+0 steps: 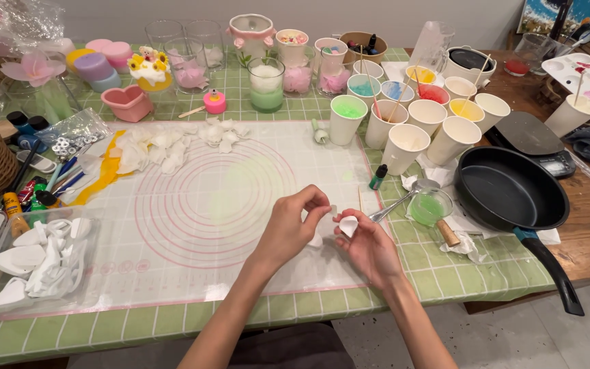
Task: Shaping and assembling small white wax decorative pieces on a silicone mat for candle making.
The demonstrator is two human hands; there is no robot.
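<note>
Over mat (192, 205) | left hand (288, 229) pinching, right hand (367, 246) cupping petal (347, 225) (white wax) | shaping step | next likely needs gentle pressure

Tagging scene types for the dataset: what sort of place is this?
Likely a home craft table for candle or wax work. Paper cups of coloured liquid stand in rows, finished pastel candles sit at the back, and both hands, left hand and right hand, shape a small white petal piece over a translucent silicone mat.

A table (172, 328) under green checked cloth fills the frame. A mat (192, 205) lies centre, a pan (510, 188) right, cups (431, 116) above.
</note>
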